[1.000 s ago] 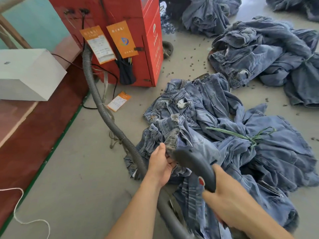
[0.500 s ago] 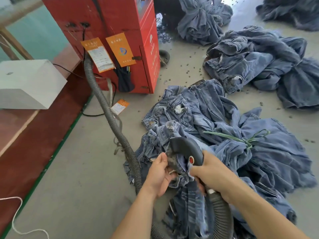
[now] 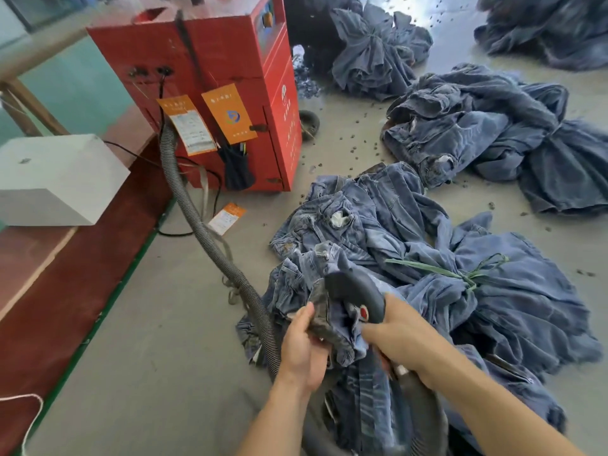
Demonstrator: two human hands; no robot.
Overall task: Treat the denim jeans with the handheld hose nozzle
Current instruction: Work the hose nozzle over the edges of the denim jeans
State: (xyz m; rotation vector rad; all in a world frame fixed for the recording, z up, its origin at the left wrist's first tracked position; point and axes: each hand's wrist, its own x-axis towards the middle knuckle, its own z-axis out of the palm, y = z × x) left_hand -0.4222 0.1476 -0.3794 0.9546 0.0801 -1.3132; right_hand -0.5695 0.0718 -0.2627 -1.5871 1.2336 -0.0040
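— Jeans [image 3: 332, 320] are bunched up over the heap of denim [image 3: 493, 311] on the grey floor [image 3: 164, 357]; how are they held?
— A grey, worn fold is pinched by the left hand [image 3: 304, 352], thumb on top, fingers curled beneath.
— And the nozzle [image 3: 357, 294]?
— Its dark handle is gripped by the right hand [image 3: 399, 343], fingers clenched round it, head pressed against the fold, red button showing.
— Where is the hose [image 3: 210, 235] led?
— It is run across the floor to the red machine [image 3: 230, 60], beside a white box [image 3: 56, 179]
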